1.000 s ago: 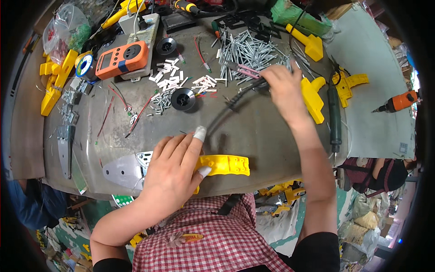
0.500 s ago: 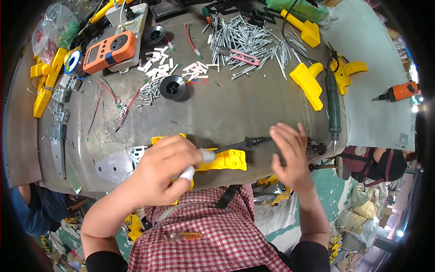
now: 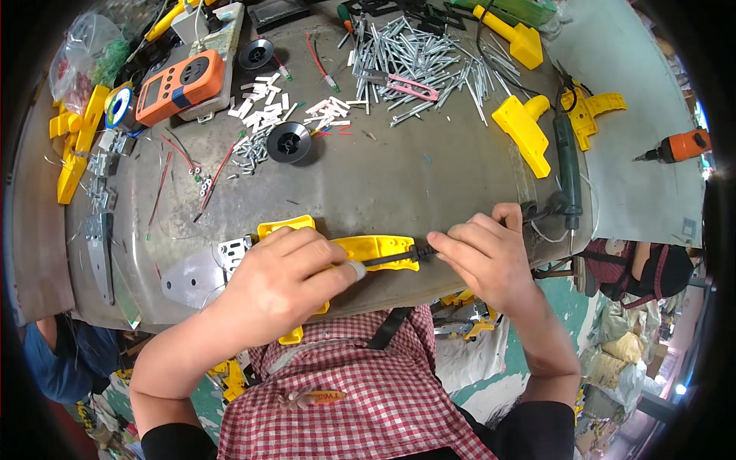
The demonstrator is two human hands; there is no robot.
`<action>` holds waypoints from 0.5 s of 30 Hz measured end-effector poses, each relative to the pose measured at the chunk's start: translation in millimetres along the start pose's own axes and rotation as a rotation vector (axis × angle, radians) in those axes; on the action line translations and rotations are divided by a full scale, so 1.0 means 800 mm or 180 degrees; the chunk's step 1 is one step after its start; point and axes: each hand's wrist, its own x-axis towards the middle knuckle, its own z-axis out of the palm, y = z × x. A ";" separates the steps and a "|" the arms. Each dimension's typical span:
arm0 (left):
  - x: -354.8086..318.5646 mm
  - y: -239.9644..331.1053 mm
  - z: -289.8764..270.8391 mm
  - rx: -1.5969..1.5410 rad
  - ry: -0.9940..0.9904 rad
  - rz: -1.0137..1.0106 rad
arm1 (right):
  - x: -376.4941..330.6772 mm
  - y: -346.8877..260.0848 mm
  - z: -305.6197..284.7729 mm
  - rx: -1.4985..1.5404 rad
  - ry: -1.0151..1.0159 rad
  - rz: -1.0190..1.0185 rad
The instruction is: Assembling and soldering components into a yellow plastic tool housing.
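A yellow plastic housing half [image 3: 382,245] lies at the table's near edge, a grey metal blade [image 3: 188,280] and a perforated metal bracket [image 3: 232,253] sticking out on its left. A black power cord [image 3: 389,259] lies along the housing's handle. My left hand [image 3: 287,276] is closed over the housing, its white-covered fingertip at the inner end of the cord; the grip beneath is partly hidden. At the handle's right end my right hand [image 3: 483,257] pinches the cord by its ribbed black sleeve [image 3: 424,251].
A soldering iron [image 3: 567,169] hangs at the right near yellow housing parts [image 3: 521,134]. Long screws [image 3: 414,61] are heaped at the back, with white sleeves [image 3: 264,103] and black dishes [image 3: 290,142] left of them. An orange meter [image 3: 180,86] stands back left.
My right hand has gone from spread fingers to a pinch on the cord. The cord's sleeve has moved left and down onto the handle's end. My left hand stays over the housing.
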 end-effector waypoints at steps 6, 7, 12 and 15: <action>0.007 0.014 -0.004 0.0551 -0.0466 -0.0127 | -0.002 0.009 0.019 0.0114 -0.0271 -0.0132; 0.011 0.020 -0.005 0.0778 -0.0711 -0.0032 | -0.002 0.004 0.022 0.0166 -0.0162 -0.0075; 0.005 0.058 0.002 0.1654 -0.1383 -0.0125 | 0.002 0.001 0.022 0.0247 -0.0279 0.0073; 0.004 0.056 0.013 0.1759 -0.1193 -0.0244 | 0.004 0.000 0.023 0.0283 -0.0315 0.0051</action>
